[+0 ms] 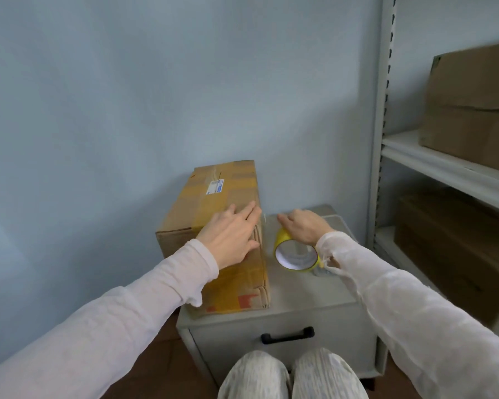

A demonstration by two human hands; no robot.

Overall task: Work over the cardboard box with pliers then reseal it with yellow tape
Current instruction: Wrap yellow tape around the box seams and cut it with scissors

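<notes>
The left fingers (249,214) lie straight and close together, flat on the top of the cardboard box (213,203) near its right edge, with the left hand (231,240) pressing down behind them. The right fingers (283,218) curl over the yellow tape roll (283,240), and the right hand (306,226) grips it just beside the box's right side, at centre frame. Whether a strip already runs from roll to box cannot be told.

No pliers are in view, and yellow tape already bands the box top, so this looks like the resealing step. The next move probably calls for holding the flap down with the left hand while drawing tape across the edge and smoothing it flat.

A small white-and-blue shipping label (215,187) sits toward the far end of the box top, its print too small to read. Orange-red printed marks (242,300) show at the near end, also illegible.

The box and roll sit on a grey drawer cabinet (300,292) with a black handle (287,335). Metal shelving (444,168) at right holds more cartons (473,110).
</notes>
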